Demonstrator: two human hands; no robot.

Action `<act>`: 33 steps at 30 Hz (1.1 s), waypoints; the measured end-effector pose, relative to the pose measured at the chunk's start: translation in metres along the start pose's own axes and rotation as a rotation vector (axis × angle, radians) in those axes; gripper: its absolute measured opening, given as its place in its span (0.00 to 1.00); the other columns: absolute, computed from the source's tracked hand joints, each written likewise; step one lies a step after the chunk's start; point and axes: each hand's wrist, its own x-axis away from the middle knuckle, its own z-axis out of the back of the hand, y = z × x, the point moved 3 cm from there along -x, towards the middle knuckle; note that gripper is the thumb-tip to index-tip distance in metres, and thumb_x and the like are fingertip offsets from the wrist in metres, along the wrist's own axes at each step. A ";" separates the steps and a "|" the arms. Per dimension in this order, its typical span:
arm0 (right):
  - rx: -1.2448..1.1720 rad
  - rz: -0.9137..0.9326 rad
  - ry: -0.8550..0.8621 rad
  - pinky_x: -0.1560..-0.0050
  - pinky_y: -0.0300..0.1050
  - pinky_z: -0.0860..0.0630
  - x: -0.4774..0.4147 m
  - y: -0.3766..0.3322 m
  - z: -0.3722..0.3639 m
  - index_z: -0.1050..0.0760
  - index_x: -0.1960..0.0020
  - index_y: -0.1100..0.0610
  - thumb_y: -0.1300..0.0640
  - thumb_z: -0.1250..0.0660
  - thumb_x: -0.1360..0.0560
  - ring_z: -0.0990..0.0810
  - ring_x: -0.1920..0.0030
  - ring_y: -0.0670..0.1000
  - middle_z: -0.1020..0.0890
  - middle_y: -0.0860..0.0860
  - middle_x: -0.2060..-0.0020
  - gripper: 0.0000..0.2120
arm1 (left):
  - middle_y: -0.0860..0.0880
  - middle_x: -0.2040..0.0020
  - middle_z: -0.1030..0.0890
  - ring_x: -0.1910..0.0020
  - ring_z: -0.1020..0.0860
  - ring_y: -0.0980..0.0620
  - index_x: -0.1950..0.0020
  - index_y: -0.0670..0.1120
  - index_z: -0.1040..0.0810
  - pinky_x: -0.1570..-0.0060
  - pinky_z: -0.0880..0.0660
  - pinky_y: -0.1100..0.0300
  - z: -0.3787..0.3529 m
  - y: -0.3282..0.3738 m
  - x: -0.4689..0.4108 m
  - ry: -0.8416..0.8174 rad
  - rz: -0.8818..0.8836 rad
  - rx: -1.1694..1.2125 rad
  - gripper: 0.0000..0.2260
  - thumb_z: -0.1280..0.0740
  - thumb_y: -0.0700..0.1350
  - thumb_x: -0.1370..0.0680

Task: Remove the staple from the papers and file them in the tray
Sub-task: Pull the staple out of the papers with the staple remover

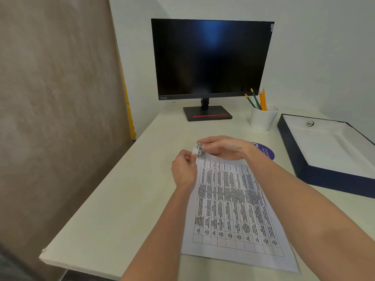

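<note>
The papers point(233, 211), printed with a table of small text, lie on the white desk point(125, 199) in front of me. My left hand point(183, 171) pinches their far left corner and lifts it slightly. My right hand point(221, 148) is closed on a small metal staple remover point(200, 150), whose jaws sit at that same corner. The staple itself is too small to make out. The tray point(316, 171), dark blue with a white inside, lies flat at the right of the desk.
A black monitor point(211, 59) stands at the back on its stand. A white cup with pencils point(262, 116) is between monitor and tray. A purple round sticker point(265, 154) shows behind my right wrist. A brown panel point(56, 118) borders the desk's left side.
</note>
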 end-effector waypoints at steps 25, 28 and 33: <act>-0.077 0.054 0.110 0.42 0.44 0.25 0.001 0.006 -0.009 0.27 0.34 0.58 0.55 0.31 0.26 0.22 0.40 0.52 0.20 0.55 0.41 0.21 | 0.52 0.67 0.23 0.69 0.26 0.57 0.58 0.43 0.20 0.60 0.28 0.61 0.000 -0.004 -0.004 0.011 0.071 0.123 0.04 0.31 0.42 0.25; -0.097 0.053 0.116 0.36 0.48 0.27 -0.002 0.011 -0.009 0.26 0.34 0.57 0.55 0.29 0.27 0.22 0.38 0.53 0.20 0.56 0.40 0.22 | 0.53 0.68 0.23 0.69 0.26 0.56 0.58 0.43 0.20 0.60 0.27 0.60 0.000 -0.004 -0.004 0.017 0.072 0.132 0.05 0.32 0.42 0.24; -0.113 0.050 0.116 0.38 0.47 0.25 -0.003 0.013 -0.010 0.26 0.34 0.58 0.55 0.29 0.27 0.22 0.39 0.53 0.20 0.56 0.40 0.22 | 0.51 0.67 0.23 0.68 0.27 0.53 0.57 0.42 0.20 0.60 0.28 0.60 0.001 -0.003 -0.003 0.041 0.054 0.107 0.06 0.36 0.40 0.23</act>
